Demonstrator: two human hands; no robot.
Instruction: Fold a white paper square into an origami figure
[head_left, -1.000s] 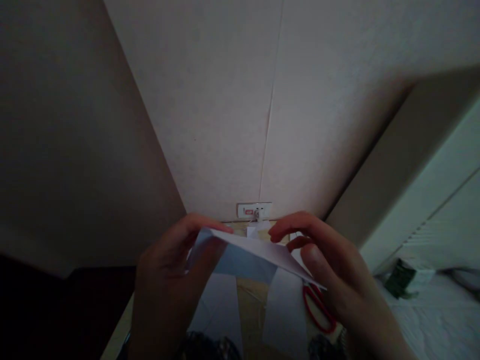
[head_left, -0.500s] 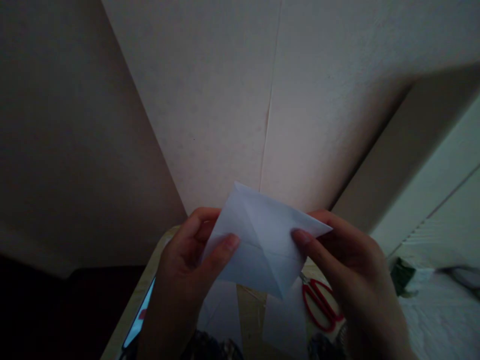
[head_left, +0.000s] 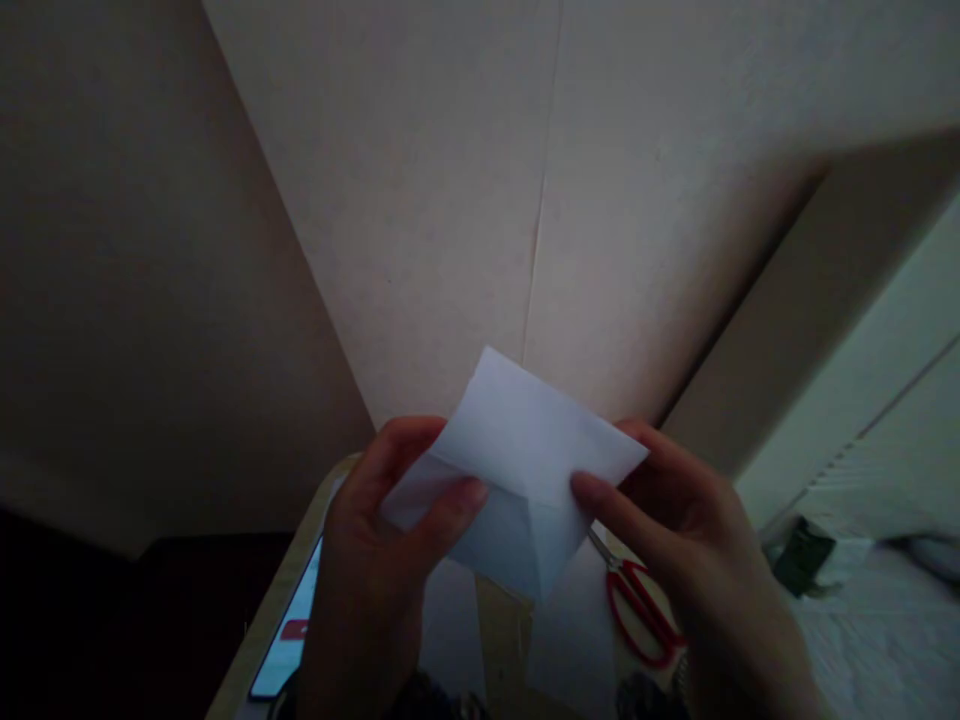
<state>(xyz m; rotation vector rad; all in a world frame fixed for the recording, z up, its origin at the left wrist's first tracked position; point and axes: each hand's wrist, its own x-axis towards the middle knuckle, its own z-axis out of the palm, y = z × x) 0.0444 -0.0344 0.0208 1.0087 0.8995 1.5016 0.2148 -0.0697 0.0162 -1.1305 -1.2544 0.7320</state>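
Observation:
A creased square of white paper (head_left: pixel 517 430) is held up above the table between both hands, one corner pointing up and away. My left hand (head_left: pixel 397 520) pinches its left side, thumb on the near face and fingers behind. On the right side, my right hand (head_left: pixel 675 510) grips the sheet the same way, thumb pressed near the right corner. Crease lines cross near the middle, and the lower part bends along them. Below lie more white paper pieces (head_left: pixel 574 620) and red-handled scissors (head_left: pixel 641 610), the scissors partly hidden by my right hand.
A phone with a lit screen (head_left: pixel 289 630) lies at the left edge of the small wooden table (head_left: pixel 504 650). A pale wall (head_left: pixel 420 200) rises just behind. To the right are a white surface (head_left: pixel 885 650) and a dark green item (head_left: pixel 804 555).
The paper has tilted and flexed, its top corner shifting slightly up and right while its right corner moved left. Both thumbs moved closer together. More of the phone shows.

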